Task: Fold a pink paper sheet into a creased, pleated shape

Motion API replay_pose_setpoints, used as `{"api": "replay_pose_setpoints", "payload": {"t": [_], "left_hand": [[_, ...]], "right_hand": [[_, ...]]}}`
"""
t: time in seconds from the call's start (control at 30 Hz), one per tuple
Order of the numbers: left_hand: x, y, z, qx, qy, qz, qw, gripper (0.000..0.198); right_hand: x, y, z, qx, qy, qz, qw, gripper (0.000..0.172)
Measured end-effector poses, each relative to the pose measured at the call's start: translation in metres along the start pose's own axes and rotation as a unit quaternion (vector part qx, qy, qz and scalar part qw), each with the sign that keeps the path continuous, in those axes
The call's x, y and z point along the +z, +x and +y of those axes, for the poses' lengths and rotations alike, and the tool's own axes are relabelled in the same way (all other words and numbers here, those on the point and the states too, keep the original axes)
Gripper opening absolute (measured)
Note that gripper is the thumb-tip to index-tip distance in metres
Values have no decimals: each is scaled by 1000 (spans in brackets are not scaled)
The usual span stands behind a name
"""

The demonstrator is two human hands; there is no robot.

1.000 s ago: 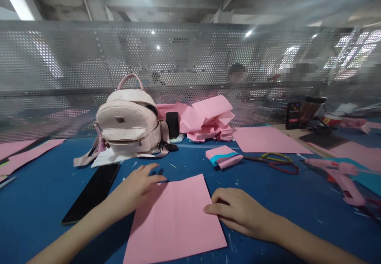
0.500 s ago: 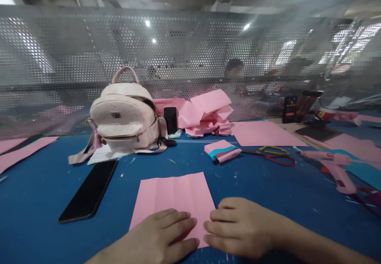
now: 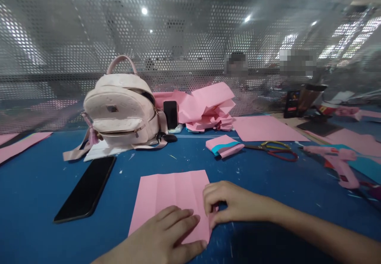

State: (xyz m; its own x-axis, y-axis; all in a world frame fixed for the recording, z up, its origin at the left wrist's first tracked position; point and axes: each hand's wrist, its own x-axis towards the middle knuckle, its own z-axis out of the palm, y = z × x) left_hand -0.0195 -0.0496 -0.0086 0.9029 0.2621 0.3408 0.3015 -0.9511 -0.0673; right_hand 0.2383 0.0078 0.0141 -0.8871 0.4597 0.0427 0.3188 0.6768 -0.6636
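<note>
A pink sheet of paper (image 3: 166, 192) with several lengthwise creases lies on the blue table in front of me. My left hand (image 3: 166, 232) rests flat on its lower part, fingers spread. At the sheet's right edge, my right hand (image 3: 226, 202) pinches the paper between thumb and fingers, and that edge is lifted and bent a little. Beyond the sheet sits a small folded pink paper piece (image 3: 225, 147) with a blue band. Scissors (image 3: 272, 148) with yellow and red handles lie beside it.
A black phone (image 3: 86, 190) lies on the left, near a pale pink backpack (image 3: 119, 109). Crumpled pink paper (image 3: 208, 107) and a second upright phone (image 3: 170, 114) stand behind. To the right are a pink glue gun (image 3: 342, 164) and a flat pink sheet (image 3: 268, 128). A perforated metal screen (image 3: 190, 37) closes off the back.
My right hand has moved up slightly along the sheet's right edge and now pinches and lifts it. My left hand stays pressed on the sheet. The view has tilted down a little.
</note>
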Motion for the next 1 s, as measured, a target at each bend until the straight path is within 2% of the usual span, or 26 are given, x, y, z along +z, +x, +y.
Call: {"api": "replay_pose_setpoints", "payload": {"t": [0.17, 0.37, 0.47, 0.7, 0.8, 0.9, 1.0], "left_hand": [[6, 2, 1, 1, 13, 46, 999, 29], [13, 9, 0, 0, 71, 116, 991, 21], [20, 12, 2, -35, 78, 170, 982, 12], [44, 11, 8, -104, 38, 250, 962, 15], [47, 11, 8, -102, 39, 244, 964, 14], [41, 12, 6, -93, 47, 247, 963, 15], [28, 12, 2, -44, 83, 195, 976, 21]], "right_hand": [[4, 13, 3, 30, -72, -7, 997, 24], [13, 7, 0, 39, -138, 7, 990, 20], [17, 5, 1, 38, -157, 16, 987, 16], [18, 7, -5, 65, -193, -5, 979, 14], [18, 7, -6, 65, -201, -11, 977, 13], [19, 6, -6, 66, -207, -9, 976, 12], [21, 5, -7, 65, -211, -5, 975, 13]]}}
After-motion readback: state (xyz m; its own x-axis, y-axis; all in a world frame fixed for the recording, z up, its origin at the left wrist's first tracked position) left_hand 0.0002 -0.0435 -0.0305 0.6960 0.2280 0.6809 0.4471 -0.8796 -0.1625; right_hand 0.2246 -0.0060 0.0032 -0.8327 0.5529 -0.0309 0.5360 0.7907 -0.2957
